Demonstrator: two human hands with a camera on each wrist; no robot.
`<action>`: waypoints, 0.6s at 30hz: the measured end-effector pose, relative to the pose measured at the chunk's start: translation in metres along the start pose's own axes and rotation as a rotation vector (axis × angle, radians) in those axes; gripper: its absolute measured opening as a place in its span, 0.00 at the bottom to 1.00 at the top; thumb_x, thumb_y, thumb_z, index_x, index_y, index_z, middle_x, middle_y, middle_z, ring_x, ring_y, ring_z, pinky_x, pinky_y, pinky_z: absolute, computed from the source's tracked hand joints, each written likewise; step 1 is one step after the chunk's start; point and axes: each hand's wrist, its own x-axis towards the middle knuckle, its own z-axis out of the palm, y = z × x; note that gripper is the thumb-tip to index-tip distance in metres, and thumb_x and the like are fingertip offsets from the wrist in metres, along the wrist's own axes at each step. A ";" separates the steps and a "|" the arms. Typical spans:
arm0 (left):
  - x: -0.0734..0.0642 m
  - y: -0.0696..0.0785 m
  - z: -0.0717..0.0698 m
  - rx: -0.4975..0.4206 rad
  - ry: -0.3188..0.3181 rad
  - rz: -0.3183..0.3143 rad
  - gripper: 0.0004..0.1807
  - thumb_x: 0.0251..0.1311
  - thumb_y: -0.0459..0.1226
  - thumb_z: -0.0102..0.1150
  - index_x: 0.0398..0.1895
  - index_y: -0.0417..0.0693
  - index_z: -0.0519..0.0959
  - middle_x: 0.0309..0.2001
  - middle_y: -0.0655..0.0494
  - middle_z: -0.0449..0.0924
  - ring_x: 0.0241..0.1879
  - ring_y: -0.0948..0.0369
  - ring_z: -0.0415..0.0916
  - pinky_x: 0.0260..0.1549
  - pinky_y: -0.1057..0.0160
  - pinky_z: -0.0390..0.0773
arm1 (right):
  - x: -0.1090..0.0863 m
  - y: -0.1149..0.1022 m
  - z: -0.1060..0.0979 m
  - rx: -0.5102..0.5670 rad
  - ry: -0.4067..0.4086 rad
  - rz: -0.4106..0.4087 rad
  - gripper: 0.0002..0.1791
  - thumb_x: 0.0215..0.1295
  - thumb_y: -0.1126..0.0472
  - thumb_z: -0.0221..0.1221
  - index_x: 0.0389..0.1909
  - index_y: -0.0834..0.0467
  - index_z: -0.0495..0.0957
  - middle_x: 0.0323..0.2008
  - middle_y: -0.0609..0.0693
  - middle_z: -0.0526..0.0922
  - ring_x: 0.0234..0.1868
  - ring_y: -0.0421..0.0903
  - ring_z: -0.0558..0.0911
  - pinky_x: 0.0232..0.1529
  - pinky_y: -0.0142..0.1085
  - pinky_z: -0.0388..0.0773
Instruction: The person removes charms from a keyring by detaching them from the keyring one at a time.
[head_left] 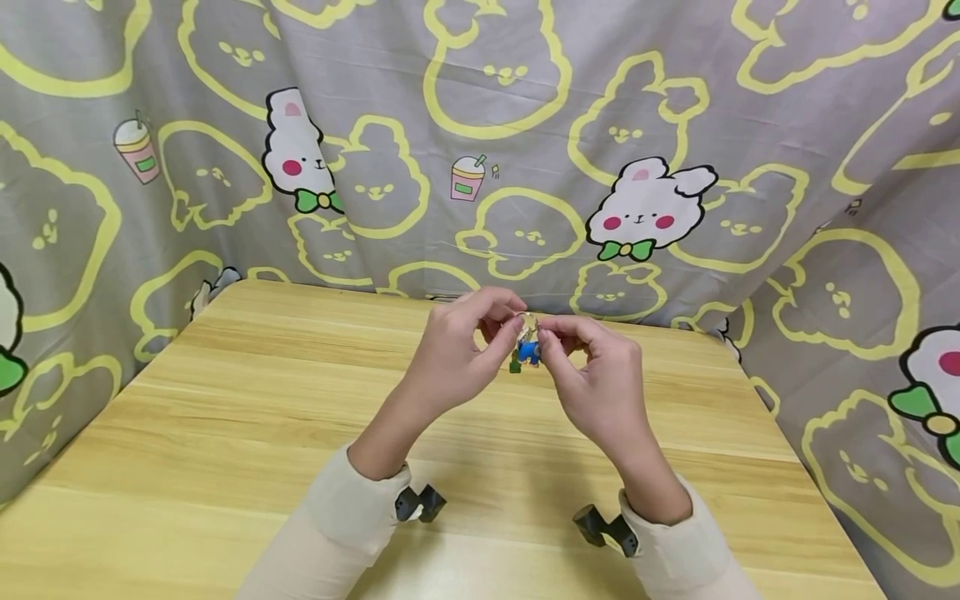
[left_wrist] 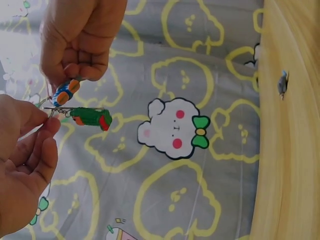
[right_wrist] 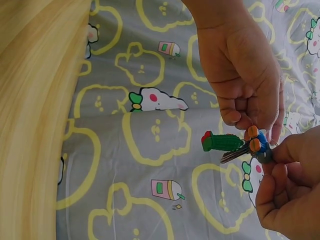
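Observation:
Both hands hold a small key ring up in front of me, over the far part of the table. My left hand (head_left: 465, 350) pinches its metal ring (head_left: 528, 320) between thumb and fingertips. A green charm (left_wrist: 91, 118) with a red end hangs from the ring. Beside it is a blue charm (head_left: 529, 352) with orange feet, and thumb and fingers of my right hand (head_left: 600, 371) pinch at its side. In the right wrist view, a metal strip (right_wrist: 235, 154) sticks out next to the green charm (right_wrist: 222, 142). Fingertips partly hide the ring.
A light wooden table (head_left: 300, 433) spans the space below the hands. A small grey-blue item (left_wrist: 282, 85) lies on it in the left wrist view. A grey patterned curtain (head_left: 390, 83) closes off the back and sides. Black wrist cameras (head_left: 420, 503) sit at both cuffs.

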 end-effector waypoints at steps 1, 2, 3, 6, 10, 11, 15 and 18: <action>0.000 0.000 0.000 0.004 -0.003 0.001 0.03 0.66 0.29 0.64 0.41 0.39 0.81 0.28 0.56 0.84 0.26 0.66 0.76 0.29 0.70 0.79 | 0.000 0.000 0.000 -0.003 0.000 -0.001 0.04 0.66 0.68 0.67 0.39 0.63 0.88 0.30 0.48 0.88 0.29 0.40 0.81 0.32 0.23 0.76; 0.000 0.000 0.000 0.011 -0.004 0.002 0.03 0.66 0.29 0.64 0.40 0.40 0.81 0.27 0.57 0.83 0.26 0.66 0.76 0.28 0.70 0.79 | 0.000 0.000 0.000 -0.005 0.001 -0.002 0.04 0.66 0.68 0.67 0.39 0.63 0.88 0.30 0.48 0.88 0.29 0.39 0.81 0.32 0.23 0.76; 0.000 0.000 -0.001 0.018 -0.004 0.005 0.02 0.66 0.29 0.65 0.39 0.40 0.81 0.27 0.57 0.83 0.26 0.67 0.75 0.27 0.70 0.78 | 0.000 0.000 0.000 -0.007 0.001 -0.004 0.04 0.66 0.68 0.67 0.39 0.63 0.88 0.30 0.48 0.88 0.29 0.39 0.81 0.32 0.24 0.76; 0.001 0.000 -0.001 0.035 -0.005 0.006 0.01 0.66 0.30 0.65 0.38 0.41 0.82 0.26 0.58 0.82 0.25 0.67 0.73 0.25 0.68 0.78 | 0.000 0.001 0.000 -0.012 0.001 -0.011 0.03 0.66 0.67 0.67 0.39 0.63 0.88 0.30 0.48 0.88 0.29 0.39 0.81 0.32 0.24 0.76; 0.000 0.000 0.000 0.043 -0.002 0.011 0.02 0.68 0.31 0.63 0.38 0.41 0.82 0.26 0.58 0.81 0.25 0.67 0.73 0.25 0.67 0.77 | 0.000 0.001 0.001 -0.014 0.003 -0.024 0.03 0.66 0.68 0.67 0.38 0.63 0.88 0.29 0.48 0.87 0.29 0.39 0.81 0.32 0.24 0.76; 0.001 0.000 0.000 0.040 0.000 0.012 0.03 0.69 0.32 0.63 0.38 0.40 0.82 0.26 0.58 0.82 0.25 0.67 0.73 0.25 0.67 0.77 | 0.000 0.001 0.001 -0.014 0.005 -0.026 0.03 0.65 0.68 0.67 0.38 0.63 0.88 0.29 0.48 0.87 0.29 0.39 0.81 0.32 0.24 0.75; 0.001 0.000 0.000 0.038 0.013 0.018 0.03 0.69 0.32 0.63 0.38 0.40 0.82 0.27 0.57 0.83 0.25 0.67 0.74 0.26 0.70 0.76 | 0.000 0.001 0.001 -0.013 0.002 -0.033 0.03 0.65 0.68 0.67 0.38 0.63 0.88 0.29 0.48 0.87 0.29 0.39 0.81 0.32 0.25 0.76; 0.000 -0.001 0.000 0.041 0.024 0.022 0.03 0.69 0.32 0.63 0.38 0.40 0.82 0.27 0.57 0.83 0.25 0.67 0.74 0.26 0.70 0.76 | 0.000 0.001 0.001 -0.012 -0.002 -0.031 0.03 0.65 0.68 0.67 0.38 0.63 0.88 0.28 0.48 0.87 0.29 0.39 0.81 0.32 0.25 0.76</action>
